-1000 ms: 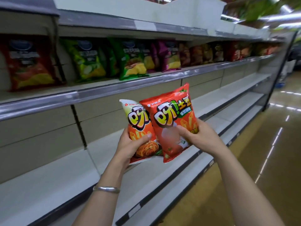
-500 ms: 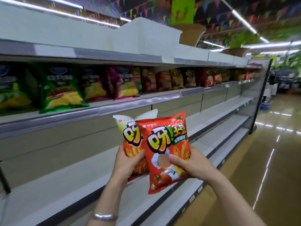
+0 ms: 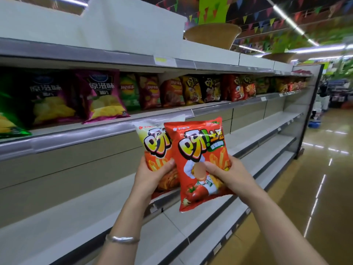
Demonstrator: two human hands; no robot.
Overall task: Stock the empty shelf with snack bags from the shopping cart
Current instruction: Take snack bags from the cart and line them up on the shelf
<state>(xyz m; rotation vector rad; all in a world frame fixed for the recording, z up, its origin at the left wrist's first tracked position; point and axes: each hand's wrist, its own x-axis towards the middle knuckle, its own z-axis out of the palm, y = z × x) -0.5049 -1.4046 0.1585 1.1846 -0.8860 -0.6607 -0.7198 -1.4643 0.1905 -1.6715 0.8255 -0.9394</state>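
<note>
The left hand (image 3: 150, 175) grips a white-topped snack bag (image 3: 152, 142), while the right hand (image 3: 227, 175) grips a red snack bag (image 3: 200, 150) overlapping its front. Both bags are held upright above the empty shelf (image 3: 76, 217).

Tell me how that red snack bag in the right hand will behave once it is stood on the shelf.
The red snack bag looks puffed and glossy, so it is probably light and somewhat slippery. The right hand dents it only slightly, which suggests an air cushion around brittle contents. Its narrow crimped bottom may let it tip unless leaned back.
</note>
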